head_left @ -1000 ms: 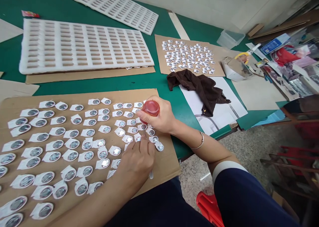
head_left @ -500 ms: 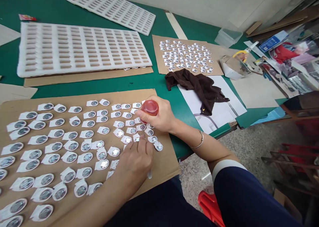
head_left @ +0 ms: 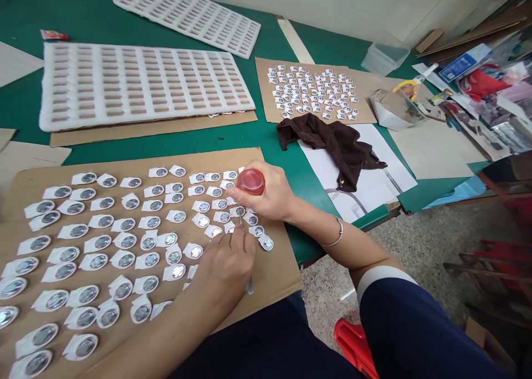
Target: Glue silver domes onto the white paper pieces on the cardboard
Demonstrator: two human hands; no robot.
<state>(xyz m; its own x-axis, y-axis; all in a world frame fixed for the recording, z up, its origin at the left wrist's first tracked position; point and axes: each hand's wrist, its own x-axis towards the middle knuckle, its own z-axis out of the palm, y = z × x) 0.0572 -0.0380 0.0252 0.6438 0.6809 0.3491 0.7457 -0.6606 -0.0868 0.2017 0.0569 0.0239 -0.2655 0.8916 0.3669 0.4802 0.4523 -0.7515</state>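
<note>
My right hand (head_left: 272,193) is wrapped round a red rounded object (head_left: 251,182), perhaps a squeeze bottle, whose lower end is hidden over the small discs. Just below it, my left hand (head_left: 228,260) is closed on a thin metal tool (head_left: 250,286); one end points up at the discs and the other sticks out under the palm. Rows of round silvery discs on white tabs (head_left: 86,347) lie on a brown cardboard sheet (head_left: 274,279) beneath both hands.
Behind are two white slotted foam trays (head_left: 145,82) (head_left: 191,16). A second cardboard sheet (head_left: 266,105) holds many small discs. A dark brown cloth (head_left: 332,146) lies on white paper at the right, near an open box (head_left: 393,113) with yellow-handled scissors (head_left: 407,88).
The view has shifted slightly, so the trays and the left-hand discs appear a little further right. Both hands keep nearly the same pose and hold the same things.
</note>
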